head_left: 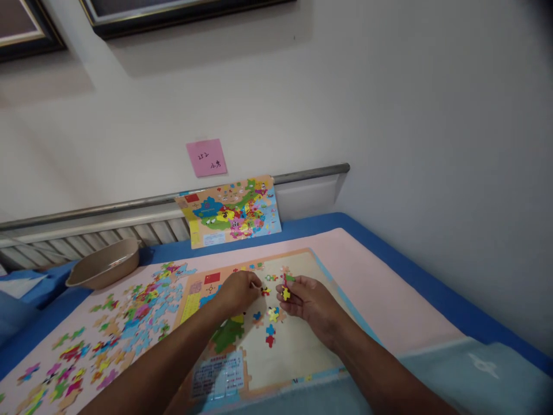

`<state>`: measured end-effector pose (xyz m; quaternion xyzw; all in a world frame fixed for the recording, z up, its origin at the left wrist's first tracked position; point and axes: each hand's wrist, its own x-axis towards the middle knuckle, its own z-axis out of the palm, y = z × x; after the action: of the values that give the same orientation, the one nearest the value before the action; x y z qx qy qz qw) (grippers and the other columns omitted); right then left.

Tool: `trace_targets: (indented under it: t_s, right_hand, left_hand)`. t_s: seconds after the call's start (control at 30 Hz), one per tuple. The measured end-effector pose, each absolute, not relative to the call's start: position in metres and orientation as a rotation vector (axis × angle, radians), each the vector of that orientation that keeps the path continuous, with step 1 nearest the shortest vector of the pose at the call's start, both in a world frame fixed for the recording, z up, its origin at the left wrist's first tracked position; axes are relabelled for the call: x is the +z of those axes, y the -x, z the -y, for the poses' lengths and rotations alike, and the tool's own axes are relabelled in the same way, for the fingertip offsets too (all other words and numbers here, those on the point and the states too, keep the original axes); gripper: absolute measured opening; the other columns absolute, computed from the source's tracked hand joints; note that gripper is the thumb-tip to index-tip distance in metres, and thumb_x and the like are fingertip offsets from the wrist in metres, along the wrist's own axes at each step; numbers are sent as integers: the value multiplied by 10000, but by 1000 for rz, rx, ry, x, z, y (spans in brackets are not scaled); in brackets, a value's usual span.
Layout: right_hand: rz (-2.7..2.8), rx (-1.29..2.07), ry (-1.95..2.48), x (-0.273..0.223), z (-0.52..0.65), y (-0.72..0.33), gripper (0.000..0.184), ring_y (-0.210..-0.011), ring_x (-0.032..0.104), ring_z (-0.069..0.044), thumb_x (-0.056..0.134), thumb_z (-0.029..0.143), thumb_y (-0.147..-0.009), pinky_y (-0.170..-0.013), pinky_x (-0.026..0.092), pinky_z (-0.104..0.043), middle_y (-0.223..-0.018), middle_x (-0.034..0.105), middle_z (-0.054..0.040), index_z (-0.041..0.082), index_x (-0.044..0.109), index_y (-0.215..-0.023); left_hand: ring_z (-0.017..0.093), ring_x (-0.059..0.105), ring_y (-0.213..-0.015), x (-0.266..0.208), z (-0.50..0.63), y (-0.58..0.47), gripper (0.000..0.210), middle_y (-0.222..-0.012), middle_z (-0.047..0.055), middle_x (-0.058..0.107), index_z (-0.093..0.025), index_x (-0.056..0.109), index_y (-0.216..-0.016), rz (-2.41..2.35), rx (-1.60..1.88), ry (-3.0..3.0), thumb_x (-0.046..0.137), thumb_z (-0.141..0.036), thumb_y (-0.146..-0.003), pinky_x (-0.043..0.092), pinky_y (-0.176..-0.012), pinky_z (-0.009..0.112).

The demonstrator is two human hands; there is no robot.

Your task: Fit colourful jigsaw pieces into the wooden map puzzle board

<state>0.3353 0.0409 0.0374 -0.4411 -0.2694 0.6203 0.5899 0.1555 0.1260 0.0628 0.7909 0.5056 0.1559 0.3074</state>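
Observation:
My right hand is closed around a few jigsaw pieces. A yellow jigsaw piece shows at its fingers, with green and pink ones just above. My left hand is held over the puzzle board, its fingers curled in a pinch; what they hold, if anything, is hidden. Close to those fingertips is a red and yellow piece. Below, several loose pieces lie on the bare part of the board, among them a blue and red one. The board's left side carries joined map pieces, partly covered by my left arm.
Many loose jigsaw pieces spread over the pink sheet at the left. Behind them stands a beige oval basin. A map picture sheet leans against the wall rail. Light blue cloth covers the near right.

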Motion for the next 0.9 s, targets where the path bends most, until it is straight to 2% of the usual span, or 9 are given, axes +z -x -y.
trace_targets:
  t_s: [0.1,0.33,0.57,0.77,0.9]
  right_hand:
    - [662,1452,1062,38,-39,-335,341,-722,689,-153,887,371,-712,-662,577,-259,-847,729,-74,167,622,-780]
    - [663,1472,1111,40,-39,-335,248,-692,691,-139,824,271,-787,-627,572,-228,-835,726,-79,152,607,-805]
    - [678,1476,1104,37,-38,-334,227,-697,697,-135,790,237,-817,-637,580,-225,-878,735,-91,156,579,-799]
    - [660,1482,1149,43,-38,-330,219,-658,683,-128,786,229,-811,-606,568,-216,-836,729,-81,156,581,-785]
    - [659,1503,1152,48,-35,-325,188,-660,687,-126,754,214,-827,-607,571,-213,-847,734,-81,158,577,-796]
  left_hand:
    - [202,618,-676,53,-134,-163,250,-736,40,725,-221,794,-825,-1356,389,-2132,638,-108,-666,359,-609,257]
    - [182,593,-682,50,-135,-167,208,-713,16,702,-217,744,-714,-1421,345,-2153,659,-57,-611,346,-619,257]
    - [141,555,-620,45,-136,-167,161,-627,-23,637,-182,652,-641,-1411,480,-1939,654,-22,-620,358,-584,244]
    - [90,453,-473,61,-119,-160,115,-498,-62,519,-177,573,-620,-1296,673,-1623,625,-82,-657,318,-493,220]
    - [78,451,-441,74,-105,-150,115,-510,-73,519,-185,543,-658,-1214,794,-1459,650,-165,-620,321,-474,214]
